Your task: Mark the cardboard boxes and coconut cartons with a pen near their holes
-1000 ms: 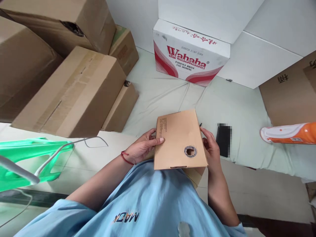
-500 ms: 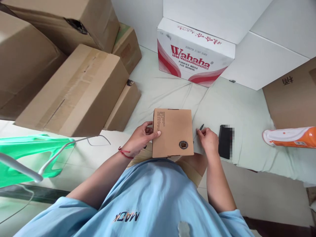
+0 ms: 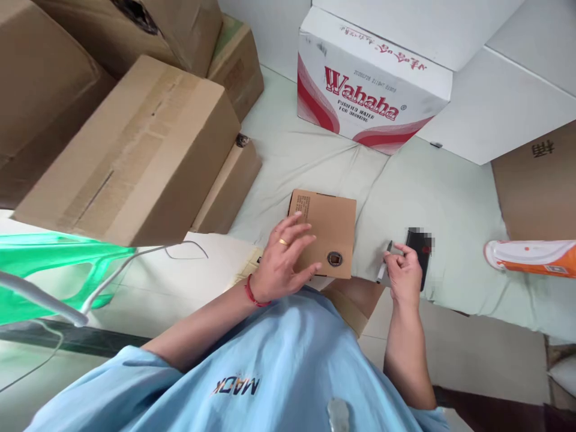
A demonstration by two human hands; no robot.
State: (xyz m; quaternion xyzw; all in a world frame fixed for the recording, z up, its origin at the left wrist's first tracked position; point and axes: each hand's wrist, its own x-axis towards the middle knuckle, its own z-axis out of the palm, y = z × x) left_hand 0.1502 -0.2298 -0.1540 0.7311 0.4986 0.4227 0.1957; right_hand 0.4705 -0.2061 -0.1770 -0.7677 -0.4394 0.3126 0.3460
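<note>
A small brown cardboard box [image 3: 335, 222] lies flat at the edge of the cloth-covered surface in front of me, with printed text at its upper left and a dark-rimmed round hole near its lower right corner. Over its left part is my left hand [image 3: 288, 258], palm down with the fingers spread; whether the fingertips press on the cardboard I cannot tell. To the right of the box, my right hand [image 3: 404, 270] pinches a slim pen [image 3: 382, 272] with a dark end and a pale barrel. Just beyond that hand lies a black phone-like slab [image 3: 423, 258], partly blurred out.
Large cardboard boxes [image 3: 130, 150] are stacked at the left. A white and red water carton [image 3: 369, 90] stands at the back. On the right lie an orange and white canister [image 3: 535, 257] and another carton [image 3: 540, 186]. A green plastic stool [image 3: 103, 258] is at lower left.
My left hand has let go of the box's left edge and moved over its top, fingers spreading. My right hand has moved right, away from the box, with the pen.
</note>
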